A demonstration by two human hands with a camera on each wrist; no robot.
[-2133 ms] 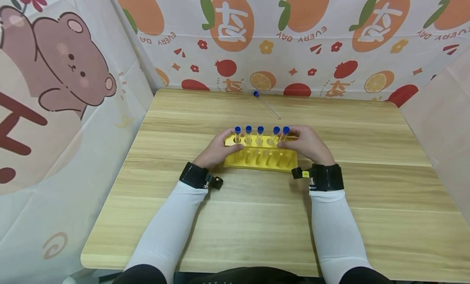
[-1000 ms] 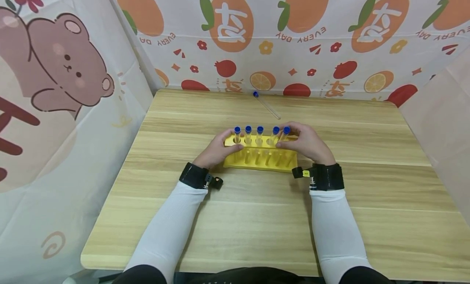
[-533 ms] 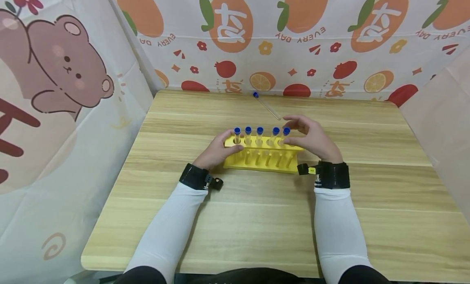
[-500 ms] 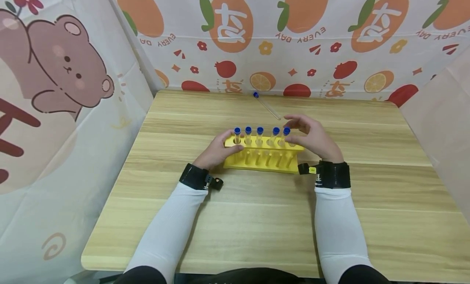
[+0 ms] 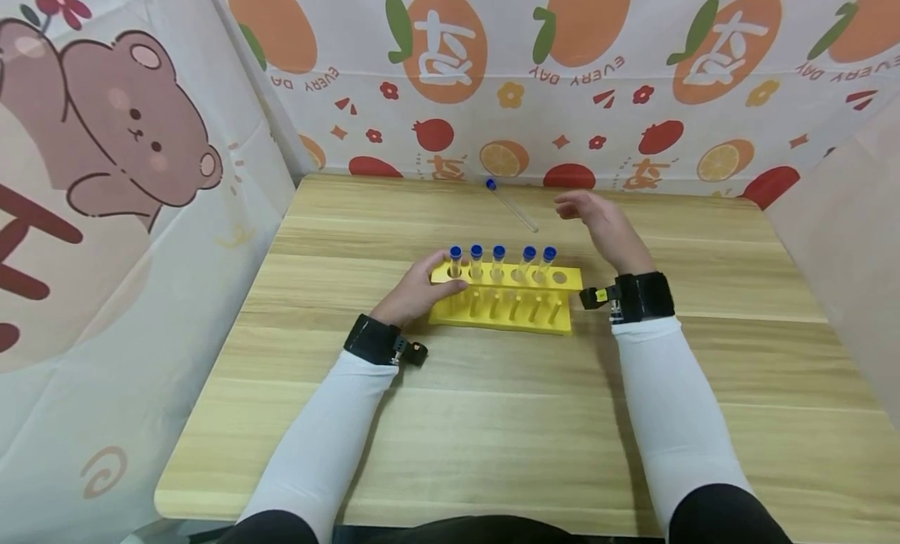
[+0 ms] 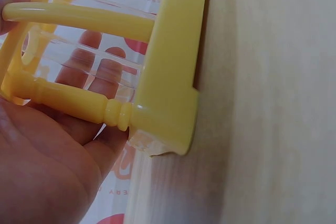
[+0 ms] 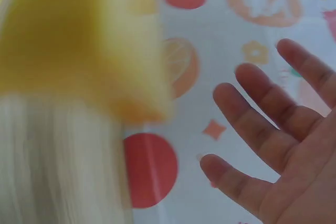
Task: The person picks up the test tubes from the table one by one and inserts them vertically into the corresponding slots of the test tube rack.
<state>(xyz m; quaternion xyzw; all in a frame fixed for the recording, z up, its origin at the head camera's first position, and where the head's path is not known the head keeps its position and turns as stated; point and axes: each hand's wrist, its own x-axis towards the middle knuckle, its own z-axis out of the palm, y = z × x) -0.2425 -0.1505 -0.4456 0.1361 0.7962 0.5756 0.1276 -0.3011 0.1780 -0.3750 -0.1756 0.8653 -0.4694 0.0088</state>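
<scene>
A yellow test tube rack point(image 5: 506, 319) stands on the table, with several blue-capped test tubes point(image 5: 498, 254) upright or slightly tilted in its holes. The hole at its right end point(image 5: 559, 277) holds no tube. My left hand point(image 5: 415, 292) grips the rack's left end; in the left wrist view its fingers point(image 6: 107, 74) pass behind the end post. My right hand point(image 5: 610, 227) is in the air behind and right of the rack, holding nothing, its fingers spread in the right wrist view. One more blue-capped test tube point(image 5: 516, 209) lies on the table behind the rack, left of that hand.
The wooden table point(image 5: 450, 419) reaches back to a fruit-print cloth point(image 5: 520, 137) hanging along its far edge. Another cloth with a bear point(image 5: 133, 130) hangs on the left. Black straps with small cameras sit on both wrists.
My right hand has let go at the rack's right end and moved back and right, uncovering the end hole. My left hand keeps its grip on the rack.
</scene>
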